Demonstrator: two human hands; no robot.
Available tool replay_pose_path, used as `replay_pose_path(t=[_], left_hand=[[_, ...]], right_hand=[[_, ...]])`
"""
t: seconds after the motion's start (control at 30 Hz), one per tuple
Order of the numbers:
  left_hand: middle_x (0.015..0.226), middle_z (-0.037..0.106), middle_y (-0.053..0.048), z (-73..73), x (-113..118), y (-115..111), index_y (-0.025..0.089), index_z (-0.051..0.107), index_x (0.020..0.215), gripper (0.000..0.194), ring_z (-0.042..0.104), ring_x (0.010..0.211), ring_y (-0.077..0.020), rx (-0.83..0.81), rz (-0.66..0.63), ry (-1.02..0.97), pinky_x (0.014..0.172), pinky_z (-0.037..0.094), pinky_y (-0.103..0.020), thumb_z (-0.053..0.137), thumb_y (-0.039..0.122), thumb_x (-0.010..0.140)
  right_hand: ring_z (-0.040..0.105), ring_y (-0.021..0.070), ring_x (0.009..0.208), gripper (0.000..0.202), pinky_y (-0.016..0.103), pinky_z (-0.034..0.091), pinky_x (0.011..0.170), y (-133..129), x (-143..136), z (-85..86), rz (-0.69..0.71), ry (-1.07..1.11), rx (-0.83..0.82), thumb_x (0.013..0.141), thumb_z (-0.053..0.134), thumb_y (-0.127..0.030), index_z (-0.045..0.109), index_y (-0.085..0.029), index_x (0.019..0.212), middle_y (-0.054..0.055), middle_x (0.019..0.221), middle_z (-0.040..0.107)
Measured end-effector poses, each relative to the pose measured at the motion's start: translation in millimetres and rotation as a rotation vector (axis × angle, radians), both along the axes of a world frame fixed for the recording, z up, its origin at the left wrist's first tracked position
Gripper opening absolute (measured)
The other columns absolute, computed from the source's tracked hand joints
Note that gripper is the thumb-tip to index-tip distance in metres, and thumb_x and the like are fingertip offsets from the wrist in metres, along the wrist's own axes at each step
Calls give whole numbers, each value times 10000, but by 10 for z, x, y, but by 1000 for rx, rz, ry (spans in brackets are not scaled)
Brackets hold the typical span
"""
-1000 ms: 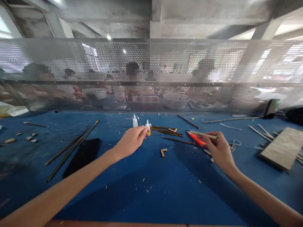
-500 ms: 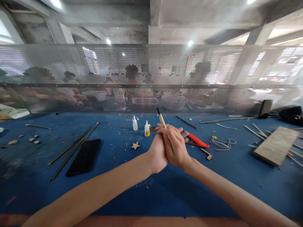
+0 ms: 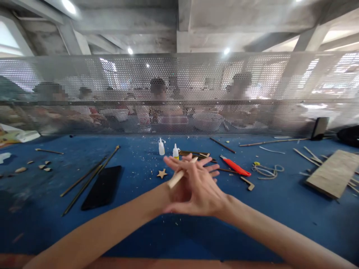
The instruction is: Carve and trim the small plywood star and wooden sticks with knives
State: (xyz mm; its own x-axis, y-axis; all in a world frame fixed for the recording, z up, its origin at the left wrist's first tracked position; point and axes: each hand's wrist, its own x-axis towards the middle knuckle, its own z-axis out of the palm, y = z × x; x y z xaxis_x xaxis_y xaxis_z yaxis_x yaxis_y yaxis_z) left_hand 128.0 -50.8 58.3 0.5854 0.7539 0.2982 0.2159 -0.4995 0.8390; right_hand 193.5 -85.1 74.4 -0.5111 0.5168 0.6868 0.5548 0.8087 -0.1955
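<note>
My right hand (image 3: 202,190) lies across my left hand (image 3: 182,188), its fingers spread toward the upper left. A pale wooden-handled tool (image 3: 178,177) slants between the right fingers, its blunt end toward the lower left; its dark tip is hidden. Underneath, the left palm is mostly covered, while its fingertips stick out apart on the right. Just behind the hands stand two small white bottles (image 3: 161,147), (image 3: 175,150). A small wooden star (image 3: 162,173) lies to their left. The red-handled cutter (image 3: 237,166) is to the right.
Black phone (image 3: 102,188) and thin sticks (image 3: 86,183) lie left on the blue table (image 3: 140,231). At right are a coiled cord (image 3: 266,172), an L-shaped wood piece (image 3: 248,183) and a wooden board (image 3: 332,173). People sit behind a perforated screen (image 3: 182,89).
The tool has turned between my hands: its dark tip is out of sight and its pale end points lower left. My fingers have spread, and my right hand has shifted slightly left.
</note>
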Motion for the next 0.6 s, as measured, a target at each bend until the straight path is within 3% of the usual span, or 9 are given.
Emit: replay_pose_path(t=[0.07, 0.13, 0.2, 0.27, 0.33, 0.43, 0.5, 0.53, 0.6], left_hand=[[1190, 723, -32, -73, 318, -160, 345, 548, 1381, 418, 534, 1333, -308, 35, 160, -98, 1036, 489, -556, 460, 440, 983], [1026, 774, -34, -42, 425, -270, 316, 678, 1219, 332, 611, 1245, -276, 102, 303, -3, 988, 523, -522, 433, 342, 997], [886, 788, -61, 89, 238, -270, 225, 757, 1062, 461, 688, 1085, -227, 192, 276, 219, 912, 568, -398, 313, 344, 1025], [873, 784, -101, 283, -177, -190, 159, 761, 1022, 611, 713, 973, -194, 207, 126, 315, 829, 585, -309, 193, 383, 1048], [1055, 762, -145, 486, -648, -98, 91, 647, 1298, 664, 717, 1020, -195, 24, -80, 123, 863, 581, -314, 136, 442, 1061], [1435, 569, -144, 698, -1117, -16, 190, 347, 1552, 654, 599, 1281, -252, -442, -300, -334, 1061, 498, -441, 114, 538, 1049], [1539, 462, -109, 727, -1167, 10, 213, 294, 1567, 657, 511, 1372, -247, -595, -285, -477, 1133, 440, -434, 88, 551, 1043], [1544, 454, -116, 704, -1114, 22, 192, 297, 1559, 651, 503, 1379, -240, -617, -221, -491, 1139, 437, -425, 70, 523, 1047], [1465, 536, -168, 594, -900, 40, 126, 354, 1515, 681, 560, 1322, -255, -560, -119, -377, 1091, 480, -449, 4, 470, 1043]], right_hand=[[371, 299, 1463, 729, 558, 333, 1175, -16, -102, -52, 73, -79, 66, 819, 670, -620, 424, -190, 1353, 181, 1534, 467], [287, 297, 1501, 600, 564, 279, 1201, 30, -91, -92, 120, -142, 139, 838, 655, -606, 524, -167, 1226, 190, 1562, 418], [269, 310, 1505, 486, 548, 304, 1196, 107, 35, -116, 158, -216, 211, 863, 644, -558, 588, -147, 1116, 203, 1570, 396], [335, 311, 1477, 352, 498, 363, 1182, 194, 285, -131, 163, -272, 233, 885, 656, -459, 628, -162, 1072, 168, 1555, 436], [493, 284, 1383, 257, 445, 443, 1136, 270, 639, -146, 68, -280, 136, 879, 695, -373, 638, -232, 1086, 82, 1519, 510], [709, 271, 1092, 366, 409, 626, 828, 300, 1152, -162, -261, -26, -11, 869, 702, -441, 560, -246, 1144, 115, 1427, 601], [759, 228, 852, 218, 398, 630, 682, 235, 1267, -137, -483, 131, -62, 954, 595, -396, 507, -266, 1105, 120, 1363, 651], [759, 227, 859, 161, 410, 629, 698, 182, 1218, -110, -482, 162, -67, 976, 562, -360, 480, -269, 1079, 134, 1385, 631], [667, 267, 1178, 144, 491, 573, 934, 57, 925, -45, -302, 143, 13, 964, 575, -290, 448, -264, 1026, 156, 1460, 560]])
